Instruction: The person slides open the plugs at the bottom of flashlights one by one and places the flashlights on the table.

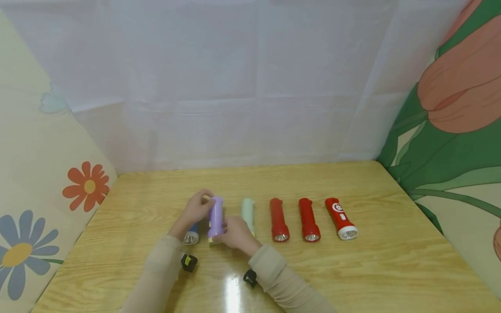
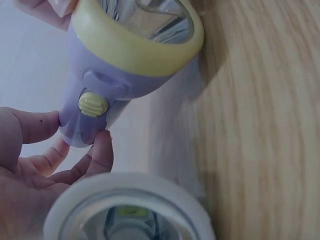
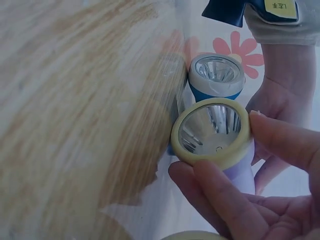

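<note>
Both hands hold a purple flashlight [image 1: 216,216] with a pale yellow head ring, lens end toward the person. My left hand [image 1: 197,208] grips its far tail end; in the left wrist view thumb and fingers pinch the purple body [image 2: 82,125] below a yellow switch [image 2: 93,104]. At the near end, my right hand [image 1: 236,234] pinches the yellow ring [image 3: 220,159] between thumb and fingers. A blue flashlight [image 1: 191,235] with a white ring lies just left, partly hidden by the left wrist. To the right, a mint green flashlight [image 1: 248,211] is partly covered by the right hand.
Farther right in the row lie two red flashlights [image 1: 277,217] [image 1: 308,217] and a red one with a white ring [image 1: 339,217]. All rest on a wooden table [image 1: 372,269]. A white sheet [image 1: 195,87] hangs behind, with flowered panels at both sides.
</note>
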Motion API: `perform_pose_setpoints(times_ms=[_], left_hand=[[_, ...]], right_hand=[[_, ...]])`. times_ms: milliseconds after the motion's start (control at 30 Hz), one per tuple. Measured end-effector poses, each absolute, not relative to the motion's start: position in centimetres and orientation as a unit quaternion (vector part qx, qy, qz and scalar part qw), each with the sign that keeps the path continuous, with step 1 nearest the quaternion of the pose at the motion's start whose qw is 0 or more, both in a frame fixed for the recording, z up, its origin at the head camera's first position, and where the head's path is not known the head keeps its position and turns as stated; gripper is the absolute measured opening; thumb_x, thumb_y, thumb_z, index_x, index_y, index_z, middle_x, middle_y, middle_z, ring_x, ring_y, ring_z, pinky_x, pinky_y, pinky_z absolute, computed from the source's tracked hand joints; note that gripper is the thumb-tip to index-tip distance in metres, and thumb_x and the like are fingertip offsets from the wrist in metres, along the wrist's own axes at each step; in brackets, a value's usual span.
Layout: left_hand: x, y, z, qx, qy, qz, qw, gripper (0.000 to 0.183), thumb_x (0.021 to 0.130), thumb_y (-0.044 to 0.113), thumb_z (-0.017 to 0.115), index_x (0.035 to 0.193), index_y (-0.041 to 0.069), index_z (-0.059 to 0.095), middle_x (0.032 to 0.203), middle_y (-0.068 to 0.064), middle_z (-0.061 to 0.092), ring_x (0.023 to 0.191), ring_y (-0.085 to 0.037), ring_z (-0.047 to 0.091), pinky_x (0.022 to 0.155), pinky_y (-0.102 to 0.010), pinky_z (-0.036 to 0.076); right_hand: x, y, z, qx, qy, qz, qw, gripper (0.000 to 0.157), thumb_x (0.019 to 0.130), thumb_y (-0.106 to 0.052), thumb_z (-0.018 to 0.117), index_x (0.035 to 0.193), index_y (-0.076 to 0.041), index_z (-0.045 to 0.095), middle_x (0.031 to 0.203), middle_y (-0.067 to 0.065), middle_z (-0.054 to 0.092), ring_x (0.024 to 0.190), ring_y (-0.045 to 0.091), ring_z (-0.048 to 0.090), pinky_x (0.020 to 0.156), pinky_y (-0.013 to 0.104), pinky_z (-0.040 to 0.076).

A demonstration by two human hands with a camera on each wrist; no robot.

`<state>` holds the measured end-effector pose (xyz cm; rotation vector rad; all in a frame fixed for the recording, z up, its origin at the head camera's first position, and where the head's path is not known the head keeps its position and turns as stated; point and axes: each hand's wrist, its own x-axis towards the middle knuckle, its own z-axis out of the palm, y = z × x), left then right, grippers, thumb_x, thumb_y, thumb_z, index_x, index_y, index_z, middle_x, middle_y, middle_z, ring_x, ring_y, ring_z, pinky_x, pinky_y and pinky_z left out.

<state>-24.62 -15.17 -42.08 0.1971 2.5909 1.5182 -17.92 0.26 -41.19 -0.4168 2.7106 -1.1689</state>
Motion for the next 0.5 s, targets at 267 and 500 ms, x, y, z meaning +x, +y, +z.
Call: perform_pose_setpoints(times_ms=[267, 500], left_hand=[[-24.28, -15.23, -42.08, 0.08, 0.854, 0.512, 0.041, 0.018, 0.093, 0.01, 0.05, 0.108, 0.001, 0.049, 0.101, -0.027, 0.06, 0.082, -0.033, 0.061, 0.067, -0.041, 0.054], [-23.89, -15.3, -41.9, 0.09, 0.855, 0.511, 0.02, 0.016, 0.093, 0.01, 0.05, 0.108, 0.003, 0.05, 0.107, -0.029, 0.058, 0.091, -0.038, 0.059, 0.072, -0.042, 0.052]], right_hand=[[-17.92, 0.31, -41.06, -0.132, 0.9, -0.407, 0.082, 0.025, 0.073, -0.015, 0.076, 0.082, 0.004, 0.063, 0.063, 0.002, 0.057, 0.049, 0.01, 0.049, 0.046, 0.022, 0.042], [-18.02, 0.2, -41.04, -0.115, 0.89, -0.429, 0.099, 0.029, 0.076, -0.014, 0.073, 0.092, 0.008, 0.063, 0.064, 0.005, 0.06, 0.046, 0.01, 0.051, 0.044, 0.022, 0.044]])
